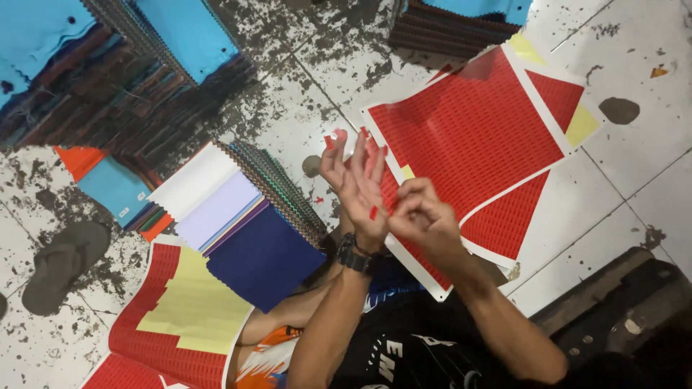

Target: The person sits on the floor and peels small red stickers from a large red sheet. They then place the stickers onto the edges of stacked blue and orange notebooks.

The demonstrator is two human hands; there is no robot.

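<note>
My left hand (357,184), with a black watch (353,253) on its wrist, is raised with fingers spread. Small red stickers (330,140) cling to its fingertips, and one more (373,212) sits on the edge of the palm. My right hand (422,215) is right beside the left palm, its fingers curled and pinched together at that sticker. Under both hands a large red sticker sheet (468,130) with a white border lies on the stained tile floor (649,166).
A fanned stack of fabric swatches (238,223) lies to the left. Another red sheet with yellow backing paper (184,310) is at the bottom left. Piles of swatch books (122,79) fill the top left. There is a sandal (61,263) at the left and dark wood (613,295) at the bottom right.
</note>
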